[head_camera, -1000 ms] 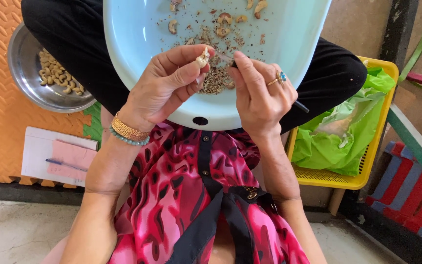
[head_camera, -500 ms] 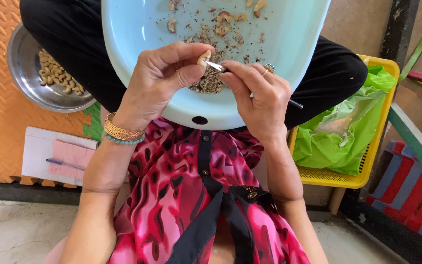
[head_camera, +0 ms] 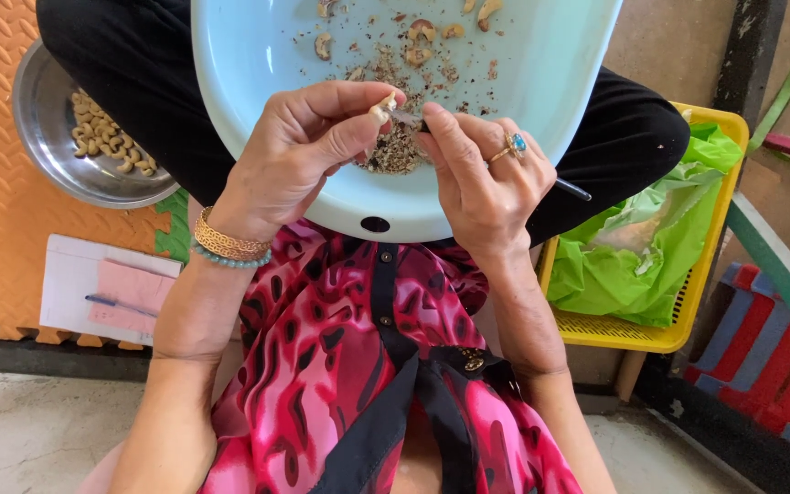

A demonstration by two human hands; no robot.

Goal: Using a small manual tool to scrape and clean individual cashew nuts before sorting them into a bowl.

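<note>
**Cashew and blade over the blue basin**

Seen from above, on the lap: pale blue basin, wide and round, with loose cashew kernels and brown skin crumbs scattered inside. Over the basin's near rim, left hand pinching 1 cashew nut between thumb and fingertips. Just right of it, right hand clenched around a thin knife, dark handle end sticking out past the palm toward the basin's right edge, tip touching the nut. Directly beneath both, a heap of peelings on the basin floor. Left of the basin, on the orange mat, steel bowl holding peeled kernels. Right of the basin, yellow basket lined with a green bag. Below the steel bowl, a notepad with a pen.
</note>
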